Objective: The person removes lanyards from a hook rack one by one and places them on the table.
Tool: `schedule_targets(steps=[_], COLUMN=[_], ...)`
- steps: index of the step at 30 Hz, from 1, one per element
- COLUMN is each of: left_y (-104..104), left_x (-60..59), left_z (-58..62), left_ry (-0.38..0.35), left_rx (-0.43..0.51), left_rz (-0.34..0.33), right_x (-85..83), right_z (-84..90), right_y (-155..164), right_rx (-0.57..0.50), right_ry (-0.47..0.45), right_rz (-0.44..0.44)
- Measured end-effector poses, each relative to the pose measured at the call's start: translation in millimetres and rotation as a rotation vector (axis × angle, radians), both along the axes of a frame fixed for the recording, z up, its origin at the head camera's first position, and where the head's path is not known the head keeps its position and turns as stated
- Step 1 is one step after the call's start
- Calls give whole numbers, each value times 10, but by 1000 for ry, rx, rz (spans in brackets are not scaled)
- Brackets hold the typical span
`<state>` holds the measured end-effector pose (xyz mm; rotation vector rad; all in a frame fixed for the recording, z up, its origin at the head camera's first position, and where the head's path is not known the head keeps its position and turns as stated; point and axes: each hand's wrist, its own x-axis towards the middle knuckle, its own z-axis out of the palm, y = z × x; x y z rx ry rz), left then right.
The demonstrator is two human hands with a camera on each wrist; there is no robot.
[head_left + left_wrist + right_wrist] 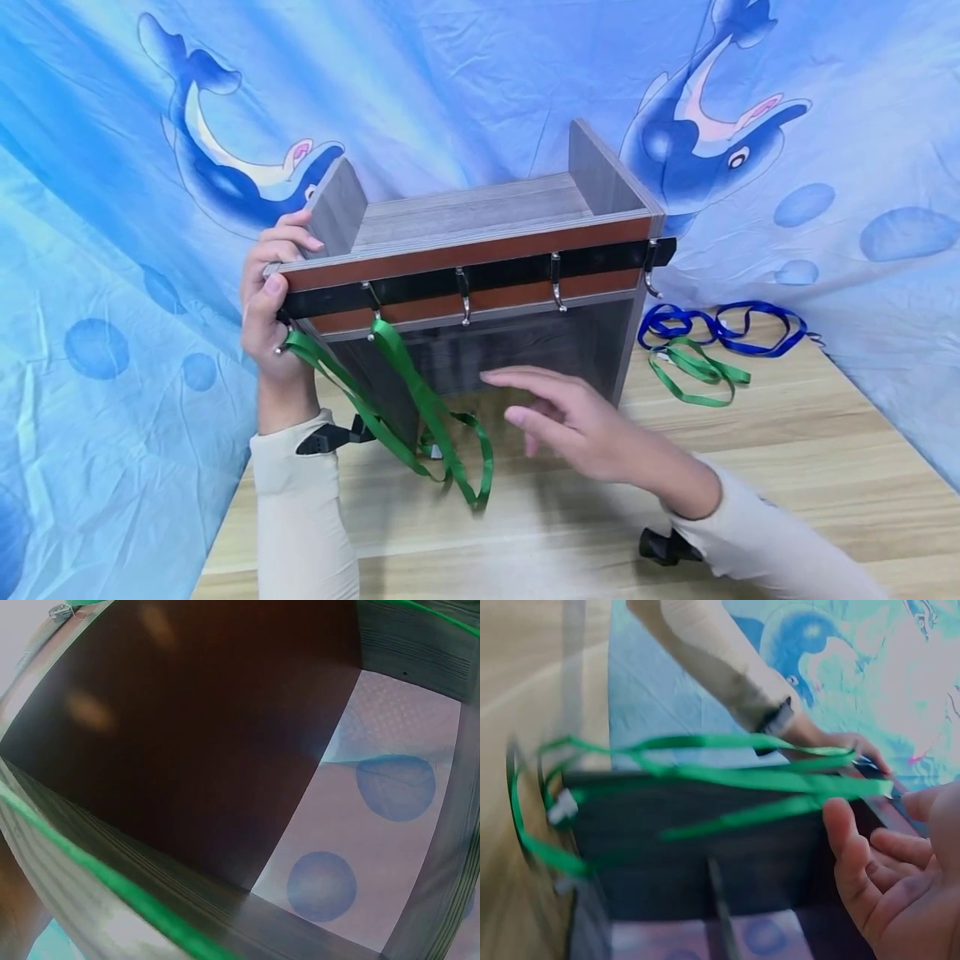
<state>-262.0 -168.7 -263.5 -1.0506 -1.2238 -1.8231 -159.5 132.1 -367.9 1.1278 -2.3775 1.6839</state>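
Note:
A grey wooden shelf (472, 208) with a brown front board stands tilted in the head view. Several metal hooks (557, 283) line its black strip. My left hand (277, 292) grips the shelf's left end, thumb at the front and fingers over the top. Green lanyards (427, 392) hang from the two leftmost hooks. In front of the shelf's open lower part, my right hand (573, 425) is held in the air with fingers relaxed and nothing in it. Its fingertips appear close to the lanyards (757, 780) in the right wrist view.
Blue lanyards (761, 329) and a green lanyard (697, 372) lie on the wooden table (825, 450) right of the shelf. Behind everything hangs a blue curtain (465, 83) printed with dolphins. The shelf's dark inner panel (195, 735) fills much of the left wrist view.

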Motion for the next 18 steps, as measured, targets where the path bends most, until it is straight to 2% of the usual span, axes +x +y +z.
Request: schedule_targets(steps=[6, 13, 18], left_y=[1, -26, -20], left_x=[-15, -25, -29], left_z=[3, -10, -16], left_ry=[0, -10, -12], left_rx=[5, 24, 19], left_rz=[0, -8, -17], right_x=[-107, -236, -251], right_z=[-97, -233, -274], right_y=[-400, -740, -879], right_rx=[-65, -241, -305], right_ry=[-163, -326, -397], right_rz=[77, 265, 368])
